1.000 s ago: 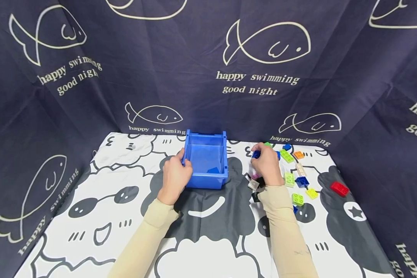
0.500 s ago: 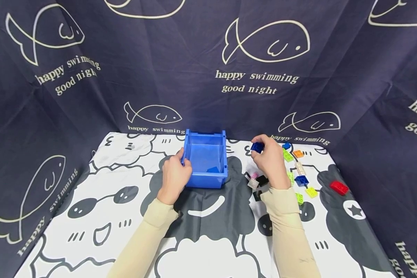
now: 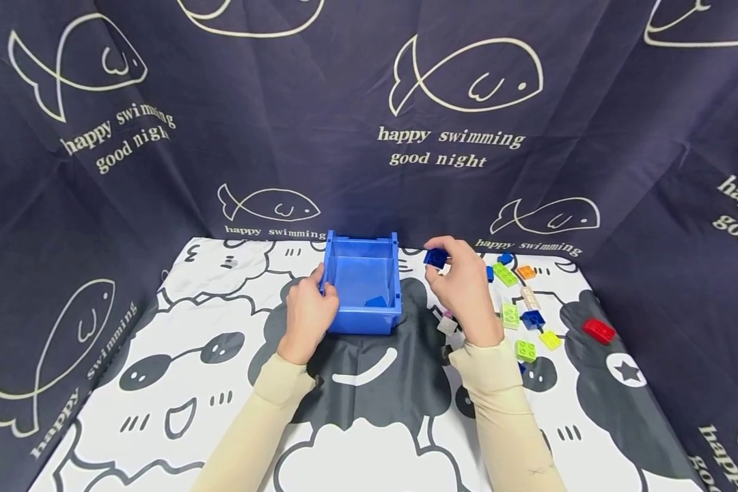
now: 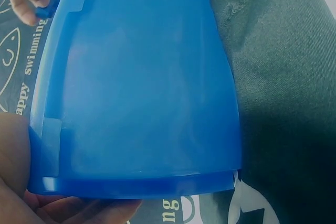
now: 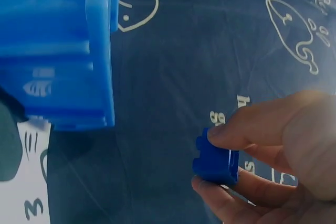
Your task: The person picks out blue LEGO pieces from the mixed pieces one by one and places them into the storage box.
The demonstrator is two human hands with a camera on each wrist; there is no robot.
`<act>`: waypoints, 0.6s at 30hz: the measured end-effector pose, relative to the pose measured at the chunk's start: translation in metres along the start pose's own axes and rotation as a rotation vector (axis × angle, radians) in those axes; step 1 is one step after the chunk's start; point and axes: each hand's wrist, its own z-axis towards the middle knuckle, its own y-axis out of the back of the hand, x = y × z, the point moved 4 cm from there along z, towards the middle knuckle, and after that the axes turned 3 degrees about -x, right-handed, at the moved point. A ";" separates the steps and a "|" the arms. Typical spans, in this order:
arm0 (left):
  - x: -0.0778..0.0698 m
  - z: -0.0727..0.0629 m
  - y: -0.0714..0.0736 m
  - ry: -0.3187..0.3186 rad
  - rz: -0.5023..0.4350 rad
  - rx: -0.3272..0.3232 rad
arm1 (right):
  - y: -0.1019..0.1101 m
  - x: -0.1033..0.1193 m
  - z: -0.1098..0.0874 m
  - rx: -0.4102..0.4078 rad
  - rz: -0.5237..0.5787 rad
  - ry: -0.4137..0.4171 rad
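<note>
Left hand (image 3: 309,309) is gripping the left wall of a blue bin (image 3: 365,322) near the surface's (image 3: 357,458) far edge; right hand (image 3: 465,288) is pinching a blue brick (image 3: 435,257) just right of the bin; loose bricks (image 3: 510,316) are lying toward the right edge; one blue piece (image 3: 376,301) is lying inside the bin.

In the head view, the white tabletop (image 3: 350,458) is brightly and evenly lit, while the dark curtain (image 3: 320,102) is shaded along its folds and appears stretched toward the side edges. Both wrist views are tinged blue and rendered more softly. A pale sheen is spread across the bin (image 4: 142,77); in the right wrist view, the fingers (image 5: 257,121) are slightly blurred.
</note>
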 end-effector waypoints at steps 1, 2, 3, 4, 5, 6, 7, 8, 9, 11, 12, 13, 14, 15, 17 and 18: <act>0.000 -0.001 0.000 0.002 -0.001 0.003 | -0.001 0.002 -0.001 0.006 0.005 0.002; 0.000 -0.001 0.000 0.003 -0.002 0.003 | -0.002 0.005 -0.002 0.010 0.010 0.010; 0.001 -0.001 -0.001 0.005 -0.003 0.005 | -0.003 0.008 -0.003 0.014 0.015 0.019; 0.000 -0.001 -0.001 0.005 -0.004 0.004 | -0.003 0.010 -0.003 0.013 0.018 0.029; 0.000 -0.001 -0.001 0.005 -0.006 0.005 | -0.003 0.013 -0.004 0.014 0.022 0.038; 0.000 -0.002 -0.001 0.006 -0.010 0.004 | -0.003 0.016 -0.005 0.015 0.026 0.043; 0.000 -0.002 0.000 0.006 -0.012 0.005 | -0.003 0.018 -0.005 0.017 0.029 0.050; -0.001 -0.002 0.000 0.007 -0.013 0.004 | -0.004 0.020 -0.006 0.020 0.030 0.056; -0.001 -0.002 0.000 0.007 -0.014 0.003 | -0.004 0.023 -0.006 0.024 0.029 0.060; -0.001 -0.003 0.000 0.008 -0.017 0.002 | -0.005 0.028 -0.008 0.036 0.031 0.062; -0.001 -0.003 0.000 0.009 -0.017 0.002 | -0.006 0.030 -0.008 0.043 0.035 0.062; -0.001 -0.003 0.000 0.010 -0.015 0.002 | -0.006 0.033 -0.009 0.050 0.040 0.064; -0.001 -0.003 0.000 0.012 -0.015 0.001 | -0.007 0.035 -0.010 0.058 0.043 0.065; -0.001 -0.003 0.000 0.013 -0.015 0.002 | -0.008 0.037 -0.011 0.064 0.049 0.067; 0.000 -0.003 -0.001 0.017 -0.013 0.003 | -0.010 0.041 -0.013 0.077 0.055 0.070; 0.000 -0.003 -0.001 0.018 -0.013 0.004 | -0.011 0.043 -0.014 0.080 0.059 0.074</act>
